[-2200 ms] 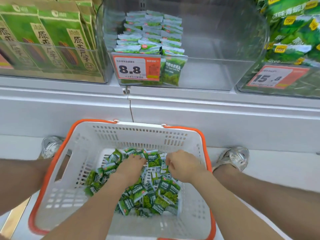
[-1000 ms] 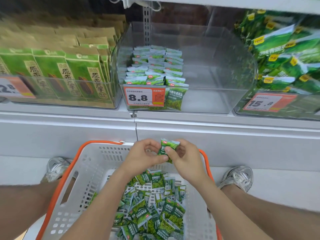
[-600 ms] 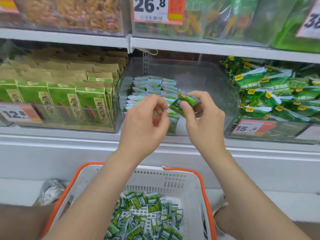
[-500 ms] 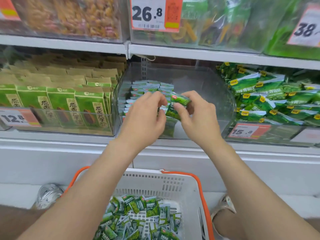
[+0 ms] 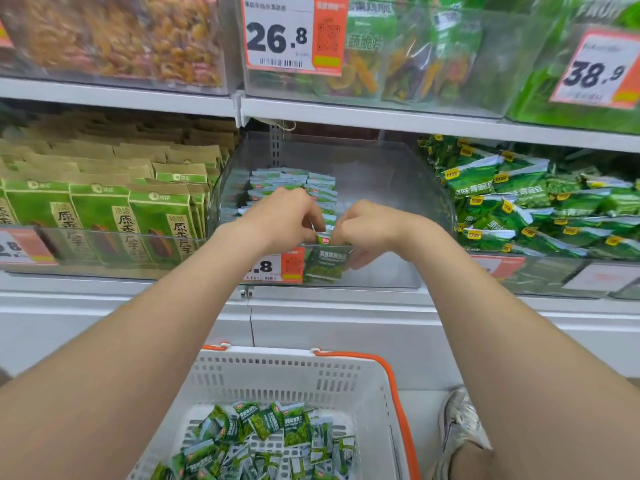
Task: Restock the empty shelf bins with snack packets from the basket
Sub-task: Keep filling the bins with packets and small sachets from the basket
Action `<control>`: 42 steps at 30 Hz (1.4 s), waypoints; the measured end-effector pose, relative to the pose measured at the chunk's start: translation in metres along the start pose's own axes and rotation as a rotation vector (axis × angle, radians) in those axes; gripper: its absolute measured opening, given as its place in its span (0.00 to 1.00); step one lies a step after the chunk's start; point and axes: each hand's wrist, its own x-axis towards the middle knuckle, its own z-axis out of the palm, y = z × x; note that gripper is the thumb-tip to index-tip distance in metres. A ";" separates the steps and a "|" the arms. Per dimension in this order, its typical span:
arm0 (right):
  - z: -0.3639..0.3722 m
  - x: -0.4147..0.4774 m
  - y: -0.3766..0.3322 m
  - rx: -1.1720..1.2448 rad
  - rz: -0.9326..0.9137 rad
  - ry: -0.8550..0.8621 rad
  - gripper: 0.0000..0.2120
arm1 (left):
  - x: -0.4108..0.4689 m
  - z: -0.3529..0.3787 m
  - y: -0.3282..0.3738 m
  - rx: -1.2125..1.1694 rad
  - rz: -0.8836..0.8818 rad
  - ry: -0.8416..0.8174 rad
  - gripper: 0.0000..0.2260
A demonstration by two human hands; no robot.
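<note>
Together, both hands (image 5: 363, 228) reach into the clear bin (image 5: 398, 271), fingers pinching one snack packet (image 5: 324, 239).

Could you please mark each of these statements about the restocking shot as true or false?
1. Both hands are down in the basket. False: the left hand and right hand are at the clear bin.
2. The basket holds green packets. True.
3. The clear bin is full. False: its right side is bare.
4. Stacked packets sit on the bin's left side. True.
5. The basket rim is blue. False: orange.
</note>
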 end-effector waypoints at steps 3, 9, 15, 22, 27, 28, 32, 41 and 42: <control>0.001 0.006 -0.001 -0.010 0.045 -0.017 0.15 | 0.003 -0.001 0.001 -0.008 -0.016 0.000 0.06; -0.005 0.007 -0.001 -0.059 0.127 -0.026 0.12 | 0.012 0.000 -0.004 -0.025 -0.039 -0.020 0.04; -0.009 0.012 0.002 0.040 0.093 -0.063 0.12 | 0.015 -0.001 -0.005 0.027 -0.024 -0.019 0.08; -0.006 0.018 -0.010 -0.013 0.133 -0.062 0.26 | 0.005 -0.024 0.000 -0.098 -0.011 -0.121 0.04; -0.018 0.017 0.000 0.124 0.149 -0.105 0.26 | -0.005 -0.040 0.007 -0.053 -0.061 -0.103 0.07; -0.019 0.017 0.002 0.127 0.130 -0.096 0.23 | -0.006 -0.041 0.010 -0.061 -0.071 -0.183 0.11; -0.015 0.020 0.003 0.020 0.024 -0.100 0.10 | -0.013 -0.031 0.020 -0.015 -0.022 -0.401 0.14; 0.000 0.027 0.005 0.015 0.037 -0.104 0.08 | -0.020 -0.021 0.008 0.249 0.052 -0.327 0.22; 0.001 0.028 0.004 0.029 0.035 -0.097 0.08 | -0.020 -0.020 0.006 0.302 0.052 -0.324 0.22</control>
